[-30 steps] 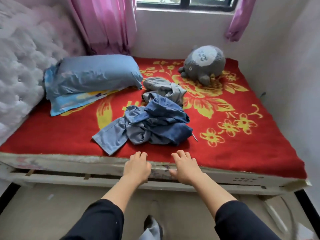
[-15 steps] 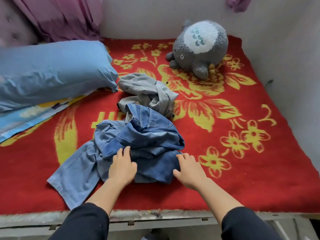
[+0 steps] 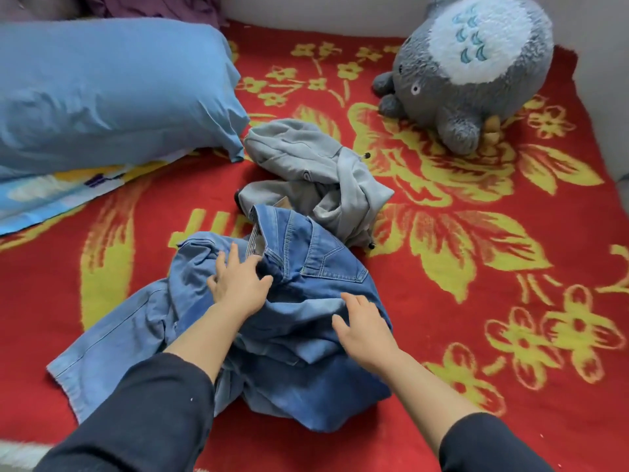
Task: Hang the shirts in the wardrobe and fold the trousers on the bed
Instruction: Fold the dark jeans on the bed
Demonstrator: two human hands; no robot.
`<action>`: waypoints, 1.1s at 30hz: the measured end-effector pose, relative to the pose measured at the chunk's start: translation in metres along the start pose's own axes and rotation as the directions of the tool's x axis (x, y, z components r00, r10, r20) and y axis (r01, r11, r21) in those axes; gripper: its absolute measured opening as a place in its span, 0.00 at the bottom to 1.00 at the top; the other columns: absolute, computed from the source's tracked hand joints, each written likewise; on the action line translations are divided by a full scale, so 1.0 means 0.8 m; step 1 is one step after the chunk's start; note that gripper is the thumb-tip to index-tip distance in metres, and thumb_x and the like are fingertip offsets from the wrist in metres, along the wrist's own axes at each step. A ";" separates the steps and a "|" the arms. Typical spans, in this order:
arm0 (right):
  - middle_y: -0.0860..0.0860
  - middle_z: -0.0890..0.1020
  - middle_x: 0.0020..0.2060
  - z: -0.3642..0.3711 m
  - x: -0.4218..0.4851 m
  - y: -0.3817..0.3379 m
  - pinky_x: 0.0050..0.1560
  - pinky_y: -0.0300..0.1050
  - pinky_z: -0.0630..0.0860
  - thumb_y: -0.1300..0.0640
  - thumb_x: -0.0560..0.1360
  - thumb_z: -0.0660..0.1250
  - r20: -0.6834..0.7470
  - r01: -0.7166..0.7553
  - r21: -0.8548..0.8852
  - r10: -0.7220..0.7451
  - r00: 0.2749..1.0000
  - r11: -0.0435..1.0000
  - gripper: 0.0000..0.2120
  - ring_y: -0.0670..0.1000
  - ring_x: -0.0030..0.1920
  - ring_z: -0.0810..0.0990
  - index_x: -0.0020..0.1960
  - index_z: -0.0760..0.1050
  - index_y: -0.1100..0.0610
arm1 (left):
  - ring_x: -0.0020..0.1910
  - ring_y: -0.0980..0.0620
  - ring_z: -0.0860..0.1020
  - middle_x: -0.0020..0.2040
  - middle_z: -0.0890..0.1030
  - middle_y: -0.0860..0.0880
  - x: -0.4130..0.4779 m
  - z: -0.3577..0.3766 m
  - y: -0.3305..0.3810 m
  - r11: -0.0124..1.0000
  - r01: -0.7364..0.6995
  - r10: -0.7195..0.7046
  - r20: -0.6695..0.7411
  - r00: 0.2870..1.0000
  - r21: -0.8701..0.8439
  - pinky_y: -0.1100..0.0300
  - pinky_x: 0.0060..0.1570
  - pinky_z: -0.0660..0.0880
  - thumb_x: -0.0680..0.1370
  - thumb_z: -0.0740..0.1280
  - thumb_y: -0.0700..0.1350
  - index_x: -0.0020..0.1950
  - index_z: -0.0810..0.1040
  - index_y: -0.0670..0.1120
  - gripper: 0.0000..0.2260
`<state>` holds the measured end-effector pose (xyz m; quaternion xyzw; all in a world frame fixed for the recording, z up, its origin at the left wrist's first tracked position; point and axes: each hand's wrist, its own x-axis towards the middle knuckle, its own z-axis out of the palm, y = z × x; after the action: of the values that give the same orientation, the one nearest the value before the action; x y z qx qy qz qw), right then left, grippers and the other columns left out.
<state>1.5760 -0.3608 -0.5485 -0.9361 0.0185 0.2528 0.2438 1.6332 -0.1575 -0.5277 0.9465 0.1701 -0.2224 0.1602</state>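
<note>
Two hands, head view: yours lie on the denim heap on the red blanket [image 3: 510, 233], near you.
Left hand [image 3: 238, 284]: fingers spread, touching the pale denim garment [image 3: 129, 335].
Right hand [image 3: 366, 330]: fingers relaxed, pressing the jeans [image 3: 326, 267].
Grey garment [image 3: 306, 158]: crumpled, touching the jeans' far side.

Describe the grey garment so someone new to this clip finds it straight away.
On the red flowered blanket, look between the blue pillow and the grey plush toy. The grey garment lies crumpled there, touching the far edge of the denim pile. Alone among the clothes, it is pale grey, not denim.
</note>
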 end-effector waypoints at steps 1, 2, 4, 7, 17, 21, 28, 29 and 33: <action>0.53 0.68 0.70 0.002 0.006 -0.001 0.69 0.49 0.62 0.51 0.80 0.56 -0.001 -0.010 0.054 0.010 1.000 0.999 0.23 0.54 0.71 0.65 0.74 0.61 0.56 | 0.77 0.44 0.45 0.78 0.52 0.46 0.001 0.002 0.002 0.999 0.014 -0.013 0.036 0.999 -0.037 0.41 0.70 0.51 0.79 0.61 0.51 0.64 0.72 0.53 0.14; 0.54 0.70 0.70 0.002 0.012 -0.001 0.68 0.48 0.63 0.52 0.80 0.56 -0.004 -0.034 0.120 0.035 0.999 0.992 0.22 0.54 0.70 0.66 0.73 0.63 0.57 | 0.77 0.44 0.45 0.77 0.57 0.46 -0.003 0.006 0.004 0.997 0.005 -0.002 0.052 0.999 -0.071 0.41 0.70 0.50 0.80 0.61 0.51 0.60 0.75 0.52 0.10; 0.55 0.75 0.65 -0.006 0.021 -0.003 0.63 0.45 0.66 0.53 0.80 0.57 -0.018 -0.101 0.263 0.110 0.994 0.959 0.19 0.54 0.66 0.71 0.69 0.70 0.58 | 0.77 0.46 0.45 0.72 0.67 0.50 -0.022 0.018 0.006 0.990 -0.109 0.111 0.024 0.994 -0.088 0.40 0.70 0.46 0.80 0.60 0.51 0.54 0.75 0.52 0.07; 0.52 0.80 0.54 -0.031 0.032 -0.018 0.51 0.40 0.64 0.49 0.80 0.61 0.037 -0.184 0.547 0.195 0.980 0.817 0.15 0.50 0.54 0.76 0.58 0.77 0.57 | 0.77 0.52 0.45 0.63 0.71 0.58 -0.072 0.033 0.008 0.934 -0.348 0.347 -0.023 0.938 -0.080 0.41 0.71 0.43 0.80 0.60 0.50 0.52 0.74 0.52 0.05; 0.53 0.62 0.73 -0.061 0.056 -0.084 0.69 0.59 0.58 0.35 0.69 0.69 0.052 0.074 0.014 -0.075 0.996 0.997 0.42 0.55 0.74 0.58 0.75 0.58 0.52 | 0.54 0.53 0.71 0.45 0.76 0.52 -0.163 0.057 0.022 0.678 -0.696 0.724 0.047 0.689 -0.238 0.56 0.54 0.70 0.73 0.68 0.50 0.40 0.72 0.48 0.08; 0.56 0.60 0.74 -0.034 0.044 -0.070 0.69 0.61 0.59 0.32 0.67 0.68 0.175 0.002 -0.098 0.015 0.984 0.995 0.49 0.58 0.74 0.56 0.77 0.52 0.54 | 0.41 0.54 0.68 0.40 0.72 0.53 -0.194 0.062 0.022 0.719 -0.639 0.692 0.195 0.695 -0.273 0.60 0.41 0.66 0.69 0.69 0.48 0.36 0.69 0.51 0.09; 0.60 0.60 0.69 -0.010 0.025 -0.074 0.69 0.59 0.57 0.29 0.66 0.67 0.067 -0.017 -0.094 0.024 0.997 0.995 0.49 0.60 0.72 0.56 0.75 0.54 0.55 | 0.35 0.48 0.69 0.35 0.73 0.44 -0.218 0.057 0.028 0.758 -0.577 0.652 0.366 0.664 -0.305 0.55 0.34 0.65 0.67 0.70 0.45 0.32 0.68 0.44 0.12; 0.59 0.60 0.69 -0.009 0.023 -0.077 0.69 0.59 0.56 0.28 0.66 0.66 0.045 -0.030 -0.077 0.034 0.998 0.997 0.49 0.60 0.72 0.56 0.76 0.54 0.54 | 0.33 0.49 0.68 0.33 0.72 0.45 -0.219 0.056 0.029 0.759 -0.567 0.651 0.379 0.657 -0.321 0.55 0.33 0.64 0.67 0.71 0.44 0.31 0.68 0.44 0.12; 0.55 0.61 0.69 -0.009 0.021 -0.093 0.68 0.59 0.58 0.32 0.66 0.68 -0.073 0.076 -0.123 -0.086 0.994 0.989 0.43 0.58 0.71 0.57 0.73 0.59 0.53 | 0.29 0.52 0.66 0.29 0.70 0.49 -0.234 0.055 0.029 0.739 -0.563 0.671 0.480 0.565 -0.371 0.57 0.31 0.67 0.67 0.71 0.43 0.32 0.72 0.42 0.09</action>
<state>1.6062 -0.2968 -0.5178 -0.9582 -0.0254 0.2067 0.1962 1.4684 -0.2422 -0.4709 0.8100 -0.2118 -0.4161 0.3548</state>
